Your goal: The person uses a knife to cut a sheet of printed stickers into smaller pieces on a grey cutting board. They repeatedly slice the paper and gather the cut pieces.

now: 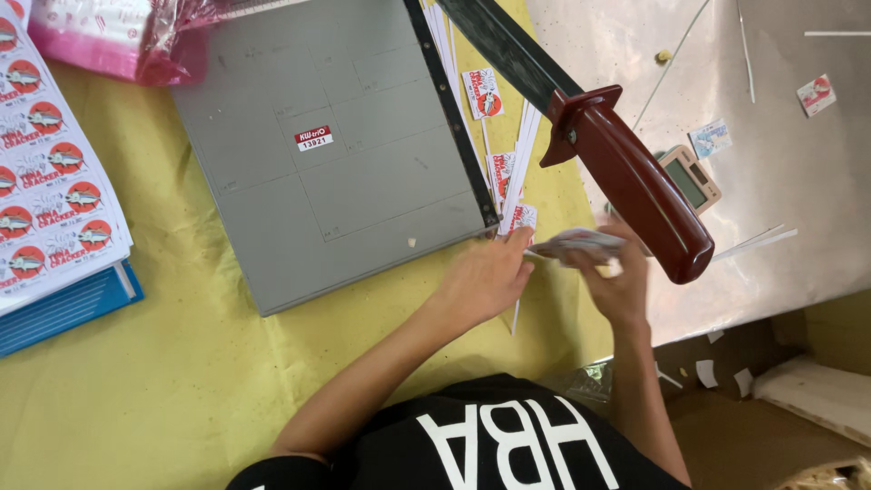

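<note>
- Grey paper cutter (336, 154) lies on a yellow cloth (136, 381) that covers the table; its blade arm is raised, and the dark red handle (635, 186) hangs in the air above the right hand
- Left hand (485, 277) sits just off the cutter's near right corner, fingers curled down, fingertips touching a cut label (521, 218) at the edge; whether it actually pinches the label cannot be told
- Right hand (617, 281) is closed on a small stack of cut labels (573, 243), held flat between the two hands, just below the handle
- More cut labels and thin white offcut strips (522, 150) lie along the cutter's right edge, under the raised blade
- Uncut printed label sheets (54, 172) are piled at far left on a blue folder (63, 313); a pink plastic bag (118, 41) sits above them
- Small calculator (691, 177) rests on the bare metal surface (771, 209) to the right, partly behind the handle
- Risk, judged: both hands work close to the cutting edge with the blade arm up; if the arm drops or gets nudged, fingers near the edge lie in its path
- Risk, judged: the held stack is loose, so a slack grip could fan it out onto the floor scraps (708, 372)
</note>
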